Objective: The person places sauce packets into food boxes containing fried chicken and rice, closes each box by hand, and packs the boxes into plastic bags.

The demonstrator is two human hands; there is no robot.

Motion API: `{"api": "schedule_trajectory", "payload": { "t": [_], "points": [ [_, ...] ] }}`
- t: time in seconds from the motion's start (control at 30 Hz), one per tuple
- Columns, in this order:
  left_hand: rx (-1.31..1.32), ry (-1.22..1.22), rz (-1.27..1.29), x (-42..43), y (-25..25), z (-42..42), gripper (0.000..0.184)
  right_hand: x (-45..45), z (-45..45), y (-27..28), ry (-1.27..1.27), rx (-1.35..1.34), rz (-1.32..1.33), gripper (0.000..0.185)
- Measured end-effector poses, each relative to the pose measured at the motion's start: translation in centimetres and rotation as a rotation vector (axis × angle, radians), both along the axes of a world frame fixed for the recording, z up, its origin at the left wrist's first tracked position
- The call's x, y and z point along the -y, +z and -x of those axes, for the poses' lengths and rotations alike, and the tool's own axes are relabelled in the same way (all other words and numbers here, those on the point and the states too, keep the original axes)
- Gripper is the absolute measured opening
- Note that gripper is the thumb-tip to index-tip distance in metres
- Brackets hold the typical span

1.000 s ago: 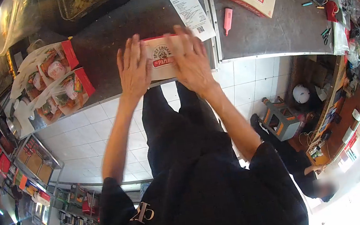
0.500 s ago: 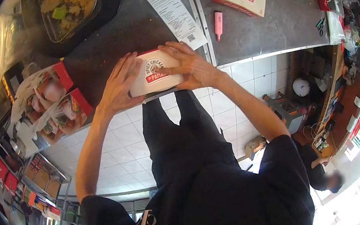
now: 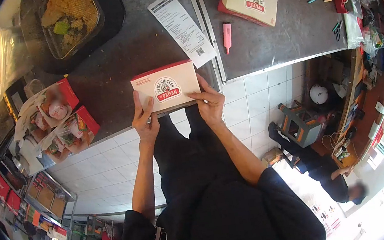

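Head view: left hand (image 3: pixel 210 102) gripping right end of box (image 3: pixel 165 86), thumb on lid; right hand (image 3: pixel 145 119) pinching its lower left corner. Box lying near frame center, on counter's (image 3: pixel 113 62) front edge. Receipt (image 3: pixel 183 31) lying just above, pink marker (image 3: pixel 227 38) resting upper right.

Looks like smooth cream-and-red cardboard on the box (image 3: pixel 165 88), thin white paper on the receipt (image 3: pixel 182 31), dull scuffed metal on the tabletop (image 3: pixel 115 84), glossy pink plastic on the marker (image 3: pixel 227 38), matt black cloth on the trousers (image 3: pixel 191 153).
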State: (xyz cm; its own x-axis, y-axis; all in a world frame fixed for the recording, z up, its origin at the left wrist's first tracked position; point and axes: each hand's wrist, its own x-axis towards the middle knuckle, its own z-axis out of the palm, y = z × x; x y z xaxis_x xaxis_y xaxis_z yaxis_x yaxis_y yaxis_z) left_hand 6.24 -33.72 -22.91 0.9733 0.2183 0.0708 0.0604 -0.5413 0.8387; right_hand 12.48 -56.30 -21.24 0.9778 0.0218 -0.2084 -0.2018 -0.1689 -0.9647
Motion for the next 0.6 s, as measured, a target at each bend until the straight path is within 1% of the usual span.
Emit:
{"api": "schedule_trajectory", "payload": {
  "t": [0.1,0.2,0.23,0.3,0.33,0.37,0.4,0.47,0.5,0.53,0.57,0.6],
  "points": [
    [-0.024,-0.084,-0.118,-0.6,0.2,0.1,0.052,1.8,-0.8,0.0,0.211,0.051,0.041,0.046],
    [-0.103,-0.223,-0.513,-0.3,5.9,-2.0,0.048,3.9,-2.2,2.8,0.537,0.157,0.228,0.051],
    [-0.108,-0.318,-0.521,0.1,5.7,-1.9,0.046,4.7,-2.3,2.6,0.671,0.180,0.267,0.060],
    [-0.101,-0.496,-0.544,0.7,4.4,-1.9,0.043,5.6,-3.2,3.4,0.796,0.159,0.371,0.066],
    [-0.030,-0.543,-0.577,0.7,4.1,-2.6,0.043,5.8,-4.2,4.7,0.861,0.153,0.398,0.068],
    [0.039,-0.587,-0.616,0.4,3.7,-3.4,0.043,6.2,-5.4,6.1,0.824,0.225,0.408,0.055],
    [0.105,-0.631,-0.657,0.1,3.4,-4.0,0.043,7.4,-7.4,6.4,0.749,0.254,0.426,0.048],
    [0.151,-0.625,-0.644,-0.2,2.8,-4.3,0.041,10.1,-13.0,6.5,0.595,0.297,0.447,0.037],
    [0.155,-0.620,-0.637,-0.2,3.0,-4.3,0.040,10.4,-16.9,6.4,0.311,0.507,0.524,0.025],
    [0.157,-0.614,-0.633,-0.3,3.2,-4.4,0.040,11.0,-21.4,7.3,0.159,0.389,0.470,0.029],
    [0.155,-0.605,-0.622,-0.3,3.4,-4.6,0.040,11.9,-25.5,7.4,0.016,0.237,0.659,0.032],
    [0.153,-0.593,-0.604,-0.2,3.5,-4.7,0.039,12.2,-30.0,7.7,0.014,0.322,0.643,0.042]
  ]
}}
